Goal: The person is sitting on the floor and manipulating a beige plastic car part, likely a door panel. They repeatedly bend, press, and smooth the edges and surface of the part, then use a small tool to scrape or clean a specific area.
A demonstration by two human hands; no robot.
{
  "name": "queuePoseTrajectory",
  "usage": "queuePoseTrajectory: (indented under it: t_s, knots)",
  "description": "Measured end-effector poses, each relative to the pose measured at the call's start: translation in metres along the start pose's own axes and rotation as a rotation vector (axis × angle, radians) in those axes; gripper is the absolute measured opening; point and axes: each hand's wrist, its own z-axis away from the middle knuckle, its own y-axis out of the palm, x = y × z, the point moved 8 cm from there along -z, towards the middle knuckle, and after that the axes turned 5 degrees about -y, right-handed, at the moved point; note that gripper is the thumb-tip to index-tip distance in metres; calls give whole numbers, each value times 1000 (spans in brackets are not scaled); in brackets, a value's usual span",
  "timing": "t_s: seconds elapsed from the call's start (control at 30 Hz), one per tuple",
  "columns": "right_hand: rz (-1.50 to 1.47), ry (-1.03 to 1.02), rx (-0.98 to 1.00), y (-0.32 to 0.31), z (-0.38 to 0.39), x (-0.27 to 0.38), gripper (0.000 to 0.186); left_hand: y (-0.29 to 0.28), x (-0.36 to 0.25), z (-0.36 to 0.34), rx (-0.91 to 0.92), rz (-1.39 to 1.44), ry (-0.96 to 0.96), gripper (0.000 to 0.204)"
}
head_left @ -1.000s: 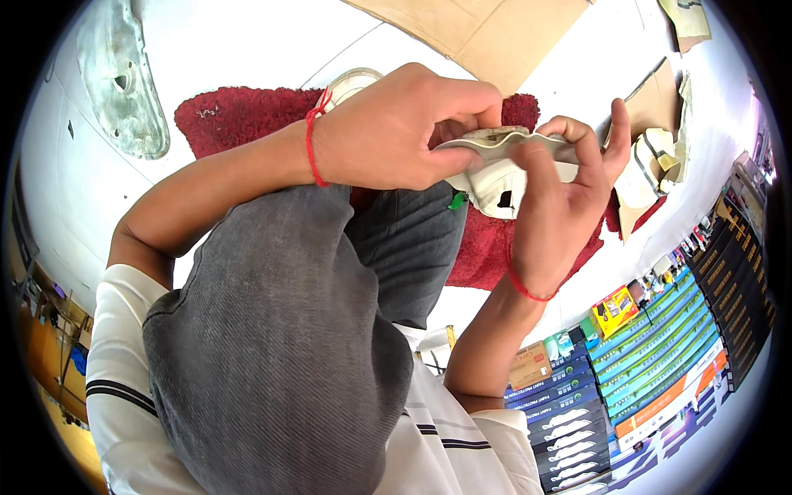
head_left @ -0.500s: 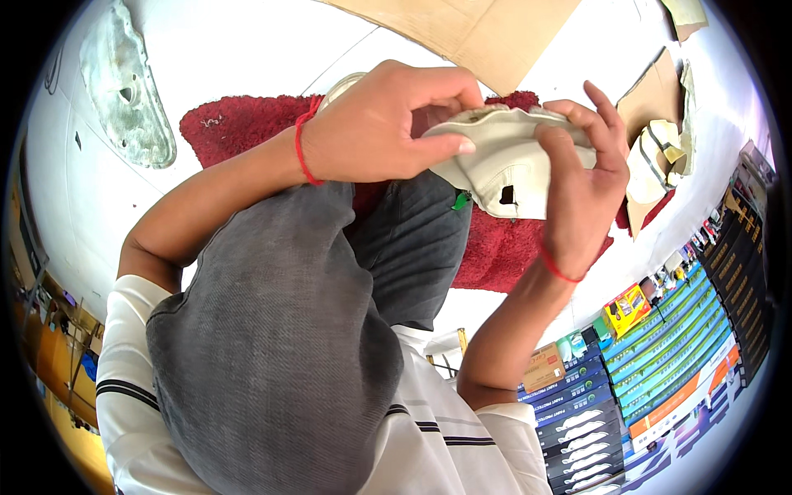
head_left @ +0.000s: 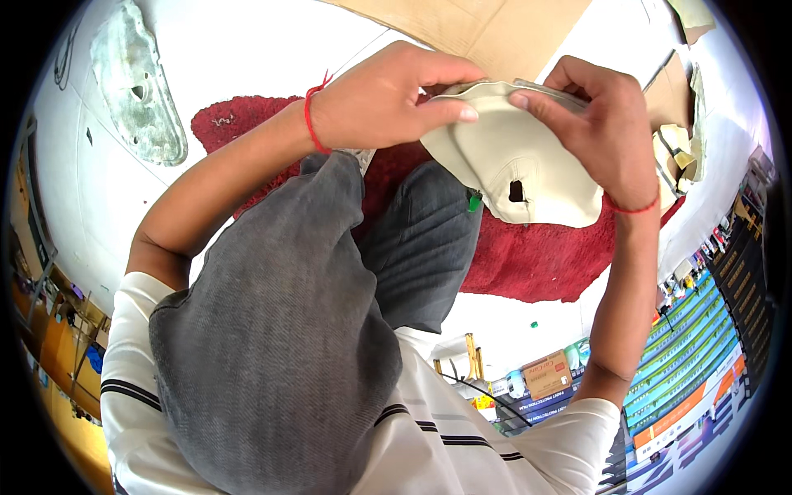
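Observation:
A cream, leather-like cover panel (head_left: 528,157) with stitching and a small squarish hole is held up in front of my knees. Its smooth face is turned toward me. My left hand (head_left: 400,103) pinches its upper left edge, thumb on the face and fingers behind. On the upper right edge, my right hand (head_left: 609,124) grips with the thumb in front and the fingers curled over the back. The fingertips behind the panel are hidden. A small green piece (head_left: 474,202) sits at the panel's lower left edge.
A red shaggy mat (head_left: 536,256) lies under the panel. On the white floor are a greyish shaped panel (head_left: 139,91) at far left and cardboard (head_left: 487,33) at the far side. Another cream piece (head_left: 672,153) lies at right, near stacked boxes (head_left: 685,355).
My right hand has gone from partly spread fingers to a grip on the upper right edge. The panel has tilted, so more of its face shows.

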Motion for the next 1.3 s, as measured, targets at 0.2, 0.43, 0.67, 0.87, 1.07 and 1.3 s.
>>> queuePoseTrajectory:
  t_s: [0.2,0.43,0.67,0.87,1.07,1.3]
  knots:
    - [-122,-39,-60,33,-4,-19,41,14,33,13,-295,-30,-25,26]
    - [-269,64,-76,54,-11,-42,50,17,44,14,-203,61,2,26]
    - [-41,32,-117,57,-21,-33,51,24,72,15,-227,172,-156,23]
    - [-252,71,-72,68,-28,-55,48,21,74,8,-262,-120,-116,20]
    - [-198,106,-41,70,-29,-50,44,9,66,6,-403,-164,-49,26]
    - [-379,115,17,79,-27,-65,27,-7,53,-21,-262,-239,-212,26]
